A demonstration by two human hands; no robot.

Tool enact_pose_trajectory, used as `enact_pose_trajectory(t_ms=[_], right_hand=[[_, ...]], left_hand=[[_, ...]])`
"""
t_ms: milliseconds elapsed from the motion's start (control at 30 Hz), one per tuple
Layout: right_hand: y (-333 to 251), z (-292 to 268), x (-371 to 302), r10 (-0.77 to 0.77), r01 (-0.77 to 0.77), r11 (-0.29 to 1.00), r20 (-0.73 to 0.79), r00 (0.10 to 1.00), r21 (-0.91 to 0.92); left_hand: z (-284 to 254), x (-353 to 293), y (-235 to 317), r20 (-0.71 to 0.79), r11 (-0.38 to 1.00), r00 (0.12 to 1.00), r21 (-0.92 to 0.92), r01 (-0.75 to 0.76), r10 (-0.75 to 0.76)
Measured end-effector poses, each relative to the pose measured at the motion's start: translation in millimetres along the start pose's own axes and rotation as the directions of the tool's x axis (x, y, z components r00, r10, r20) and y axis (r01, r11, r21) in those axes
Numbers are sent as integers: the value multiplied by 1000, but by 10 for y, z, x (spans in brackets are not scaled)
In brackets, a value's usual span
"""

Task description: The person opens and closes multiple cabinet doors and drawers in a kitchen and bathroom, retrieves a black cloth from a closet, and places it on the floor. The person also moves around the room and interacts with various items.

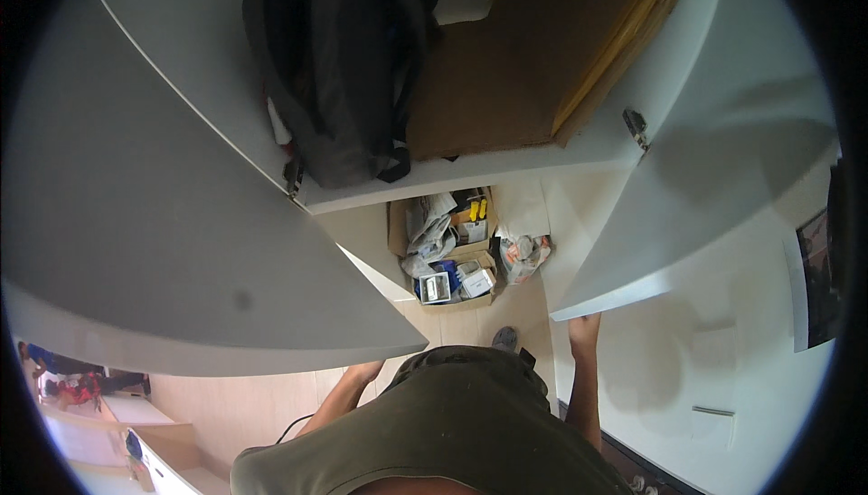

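Two white cabinet doors stand swung out on either side of me. My right hand (pixel 584 325) is at the lower edge of the right cabinet door (pixel 687 215), its fingers closed on that edge and partly hidden by it. Beneath the near corner of the left cabinet door (pixel 208 224) only part of my left hand (pixel 366 370) shows; the door hides its fingers, so I cannot tell whether it touches the door. Between the doors, a dark grey backpack (pixel 339 70) rests on the shelf (pixel 506 174), beside a large flat brown cardboard piece (pixel 515 70).
Below the shelf, open cardboard boxes (pixel 489 264) hold papers, small boxes and yellow items. A filled plastic bag (pixel 524 258) sits beside them. One shoe (pixel 505 339) shows on the pale floor (pixel 271 405). Other people (pixel 77 377) appear at the far left.
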State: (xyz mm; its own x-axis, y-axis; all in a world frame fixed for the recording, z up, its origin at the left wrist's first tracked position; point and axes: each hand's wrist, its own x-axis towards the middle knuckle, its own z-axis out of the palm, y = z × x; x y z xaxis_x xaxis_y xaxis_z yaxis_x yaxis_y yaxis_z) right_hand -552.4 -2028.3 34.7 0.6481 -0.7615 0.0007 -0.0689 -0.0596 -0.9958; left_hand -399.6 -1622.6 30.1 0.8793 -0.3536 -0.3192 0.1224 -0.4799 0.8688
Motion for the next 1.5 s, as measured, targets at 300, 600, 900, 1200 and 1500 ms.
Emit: enact_pose_trajectory(t_ms=[300,600,900,1200,1500], right_hand=[[-481,419,318,-109,133,982,173,979,-132],[-860,627,606,-220,364,869,397,891,-335],[-670,770,994,-63,149,984,579,813,-103],[-698,809,1106,231,193,819,618,752,-541],[-429,1583,164,-95,435,866,773,628,-246]], left_hand=[[342,192,1083,-2,935,1000,-354,-13,14],[624,806,1304,76,923,984,-363,-126,164],[778,1136,1372,-7,862,949,-415,-290,316],[264,733,1270,-35,881,928,-304,-362,370],[-1314,-726,934,-693,767,702,-358,-532,164]])
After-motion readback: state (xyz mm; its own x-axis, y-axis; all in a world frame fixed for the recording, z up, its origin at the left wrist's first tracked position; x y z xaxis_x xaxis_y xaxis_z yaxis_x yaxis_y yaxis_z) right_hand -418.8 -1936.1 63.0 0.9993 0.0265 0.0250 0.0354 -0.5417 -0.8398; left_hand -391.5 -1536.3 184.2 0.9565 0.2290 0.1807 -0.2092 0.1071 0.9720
